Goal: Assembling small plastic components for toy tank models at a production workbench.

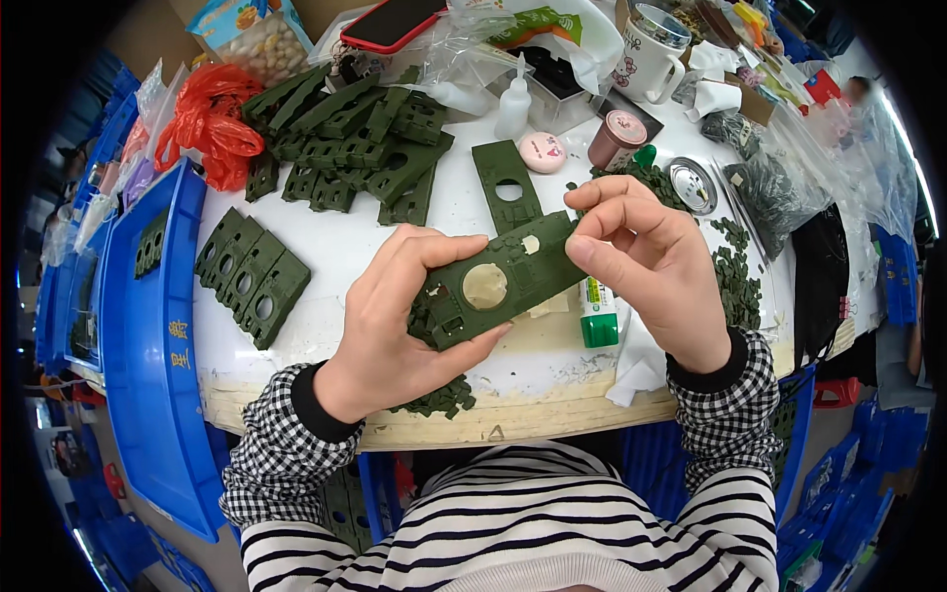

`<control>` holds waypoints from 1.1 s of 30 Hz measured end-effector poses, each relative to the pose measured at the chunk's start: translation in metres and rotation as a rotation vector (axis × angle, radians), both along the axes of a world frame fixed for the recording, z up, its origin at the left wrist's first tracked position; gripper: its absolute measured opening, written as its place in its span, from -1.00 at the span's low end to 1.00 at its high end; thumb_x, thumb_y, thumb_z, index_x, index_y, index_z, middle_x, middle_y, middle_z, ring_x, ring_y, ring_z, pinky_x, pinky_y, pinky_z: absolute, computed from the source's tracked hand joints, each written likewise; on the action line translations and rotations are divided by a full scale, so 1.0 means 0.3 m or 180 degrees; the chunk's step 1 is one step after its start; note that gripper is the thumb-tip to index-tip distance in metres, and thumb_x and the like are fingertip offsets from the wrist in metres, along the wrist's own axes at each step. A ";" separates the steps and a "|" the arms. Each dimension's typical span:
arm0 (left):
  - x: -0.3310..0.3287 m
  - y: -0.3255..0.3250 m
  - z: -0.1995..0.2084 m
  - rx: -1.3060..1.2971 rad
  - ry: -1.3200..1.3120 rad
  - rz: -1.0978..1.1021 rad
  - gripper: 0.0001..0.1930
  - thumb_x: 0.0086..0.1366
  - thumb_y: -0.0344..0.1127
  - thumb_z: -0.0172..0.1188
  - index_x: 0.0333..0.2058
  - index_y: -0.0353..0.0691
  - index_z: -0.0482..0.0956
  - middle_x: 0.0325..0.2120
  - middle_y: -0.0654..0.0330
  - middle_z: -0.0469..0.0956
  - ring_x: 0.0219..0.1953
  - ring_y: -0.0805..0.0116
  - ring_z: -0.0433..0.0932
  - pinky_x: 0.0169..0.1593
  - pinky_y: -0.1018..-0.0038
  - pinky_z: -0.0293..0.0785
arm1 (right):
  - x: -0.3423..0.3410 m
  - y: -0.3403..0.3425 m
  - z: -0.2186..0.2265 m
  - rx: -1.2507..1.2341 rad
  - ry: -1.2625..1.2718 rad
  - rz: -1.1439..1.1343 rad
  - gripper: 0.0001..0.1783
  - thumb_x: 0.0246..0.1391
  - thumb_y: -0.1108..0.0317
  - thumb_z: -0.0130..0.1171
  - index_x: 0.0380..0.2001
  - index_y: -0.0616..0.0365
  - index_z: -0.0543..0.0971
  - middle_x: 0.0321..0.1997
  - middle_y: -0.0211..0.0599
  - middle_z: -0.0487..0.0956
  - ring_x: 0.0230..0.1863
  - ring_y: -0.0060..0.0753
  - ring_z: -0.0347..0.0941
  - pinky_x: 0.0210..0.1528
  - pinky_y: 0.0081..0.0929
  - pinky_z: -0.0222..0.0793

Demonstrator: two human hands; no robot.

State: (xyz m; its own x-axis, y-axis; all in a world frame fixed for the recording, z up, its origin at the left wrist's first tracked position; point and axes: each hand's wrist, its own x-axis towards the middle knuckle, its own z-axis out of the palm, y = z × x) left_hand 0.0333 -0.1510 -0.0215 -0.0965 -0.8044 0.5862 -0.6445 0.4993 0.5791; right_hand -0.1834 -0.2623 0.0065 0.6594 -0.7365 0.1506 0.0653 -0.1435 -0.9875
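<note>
My left hand (380,326) grips a dark green plastic model hull piece (533,271) by its left end, fingers along the far edge and thumb along the near one. The piece is tilted above the table, with a round beige area and a smaller pale spot on its face. At its right end, the thumb and forefinger of my right hand (656,266) are pinched together; anything between them is too small or hidden to name. Below the right hand lies a glue stick with a green cap (600,331). Another green piece with a round hole (491,168) lies just beyond.
Green pieces form a pile (365,148) at the back left, with a row of holed ones (232,261) nearer. Small green parts (735,286) lie right. A blue tray (148,395) stands left; a dropper bottle (513,104), round tin (693,185) and mug (646,59) stand behind.
</note>
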 end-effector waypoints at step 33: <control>-0.033 0.009 -0.008 -0.0524 -0.0380 0.0167 -0.37 -0.15 -0.46 0.53 -0.05 -0.40 0.47 -0.31 0.04 0.55 -0.31 0.18 0.57 -0.27 0.43 0.52 | 0.048 0.031 -0.049 -0.0797 0.0121 -0.0340 -0.88 -0.02 0.42 0.34 -0.46 0.25 0.62 -0.20 -0.27 0.49 -0.03 -0.42 0.41 0.11 -0.45 0.25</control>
State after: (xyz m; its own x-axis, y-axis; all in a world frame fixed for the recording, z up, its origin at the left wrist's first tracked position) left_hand 0.0233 -0.1483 -0.0239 -0.1337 -0.7044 0.6971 -0.7311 0.5450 0.4105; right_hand -0.1690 -0.2529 -0.0083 0.5887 -0.7452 0.3134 0.0002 -0.3875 -0.9219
